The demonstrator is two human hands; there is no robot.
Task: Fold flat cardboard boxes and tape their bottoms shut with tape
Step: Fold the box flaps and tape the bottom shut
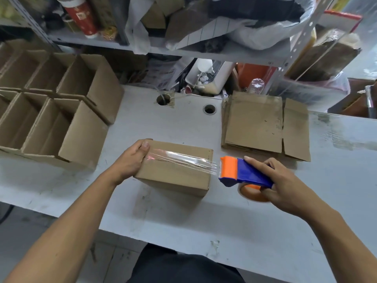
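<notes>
A small folded cardboard box (pixel 175 176) stands bottom-up on the white table (pixel 183 217). Clear tape (pixel 183 157) runs along its centre seam from the left end to the right edge. My left hand (pixel 132 158) grips the box's left end, thumb pressing on the tape's start. My right hand (pixel 285 186) grips a blue and orange tape dispenser (pixel 240 172) just past the box's right edge, with the tape still stretched from box to dispenser. A stack of flat cardboard boxes (pixel 263 125) lies at the back right.
Several folded open boxes (pixel 53 111) stand in rows at the left of the table. Two round cable holes (pixel 209 109) sit in the tabletop behind the box. A cluttered metal shelf (pixel 183 48) rises behind the table.
</notes>
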